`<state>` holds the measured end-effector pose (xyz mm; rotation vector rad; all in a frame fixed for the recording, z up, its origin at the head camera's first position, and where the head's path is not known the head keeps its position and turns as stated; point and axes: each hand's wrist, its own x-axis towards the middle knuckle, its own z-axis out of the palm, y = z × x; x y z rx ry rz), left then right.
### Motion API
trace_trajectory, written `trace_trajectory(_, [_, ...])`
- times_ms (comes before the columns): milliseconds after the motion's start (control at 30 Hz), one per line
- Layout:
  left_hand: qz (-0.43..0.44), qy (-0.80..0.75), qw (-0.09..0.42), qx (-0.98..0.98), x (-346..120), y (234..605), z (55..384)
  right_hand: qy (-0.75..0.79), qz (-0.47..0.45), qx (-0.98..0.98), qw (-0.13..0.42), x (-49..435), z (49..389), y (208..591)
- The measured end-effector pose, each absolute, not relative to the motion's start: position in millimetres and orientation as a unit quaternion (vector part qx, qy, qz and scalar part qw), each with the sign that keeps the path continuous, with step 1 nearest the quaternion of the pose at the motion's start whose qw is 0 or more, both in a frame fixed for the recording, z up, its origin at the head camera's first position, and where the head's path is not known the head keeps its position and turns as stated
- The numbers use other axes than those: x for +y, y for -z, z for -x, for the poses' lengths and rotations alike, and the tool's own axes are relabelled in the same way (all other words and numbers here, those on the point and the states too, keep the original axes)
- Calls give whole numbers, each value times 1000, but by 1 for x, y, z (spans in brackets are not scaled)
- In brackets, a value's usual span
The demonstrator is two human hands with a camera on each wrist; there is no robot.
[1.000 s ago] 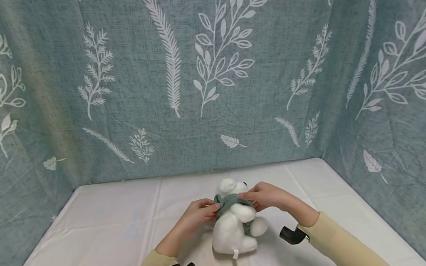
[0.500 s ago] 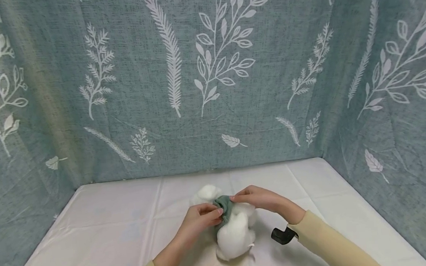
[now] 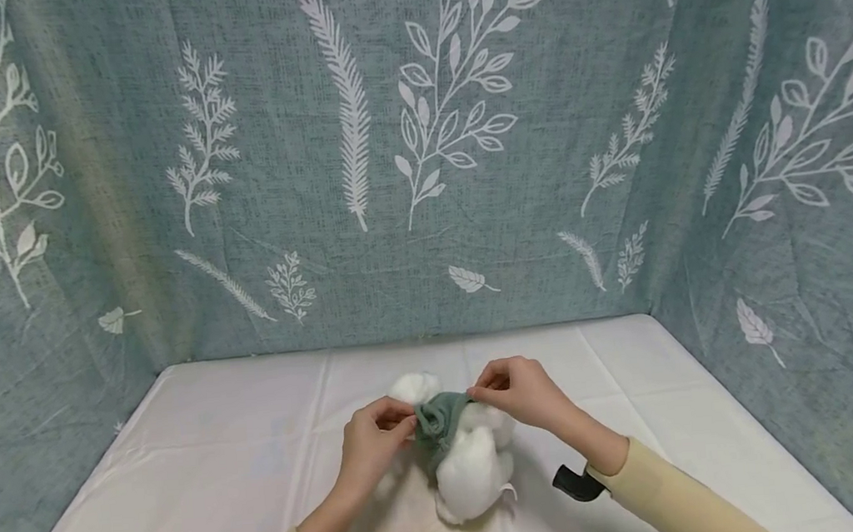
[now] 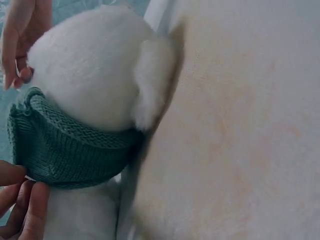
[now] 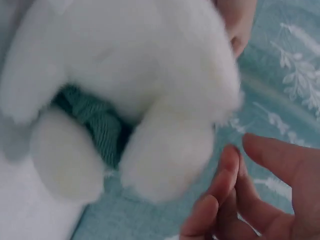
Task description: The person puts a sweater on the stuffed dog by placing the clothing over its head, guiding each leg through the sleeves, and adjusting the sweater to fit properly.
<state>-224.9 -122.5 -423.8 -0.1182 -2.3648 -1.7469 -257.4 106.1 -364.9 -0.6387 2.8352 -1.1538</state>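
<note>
A white plush toy [image 3: 469,481] lies on the table, its head [image 3: 413,386] toward the back left. Round its body is a green knit garment [image 3: 439,419], bunched and folded at the back. My left hand [image 3: 368,442] pinches the garment's left edge; the left wrist view shows these fingers [image 4: 36,207] on its knitted border. At the opposite edge my right hand [image 3: 527,392] pinches the cloth between thumb and fingertips. In the right wrist view the toy's white limbs [image 5: 167,150] hang near those fingers [image 5: 227,170], and the held cloth is hidden there.
The table [image 3: 247,464] has a white, creased cover. A blue-green curtain [image 3: 283,160] with white leaf prints encloses it at the back and sides. Black wrist mounts [image 3: 579,484] stick out at both sleeves.
The toy has turned, its head swinging from the right to the back left. Both hands have regripped the garment and now stand farther apart, with the cloth spread between them.
</note>
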Motion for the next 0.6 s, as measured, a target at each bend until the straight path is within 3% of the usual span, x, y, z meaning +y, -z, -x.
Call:
trace_trajectory(167, [36, 590, 110, -799, -117, 430, 228, 348, 208, 913, 43, 100, 253, 372])
trace_trajectory(600, [34, 575, 95, -812, -110, 429, 232, 390, 163, 904, 67, 92, 258, 389])
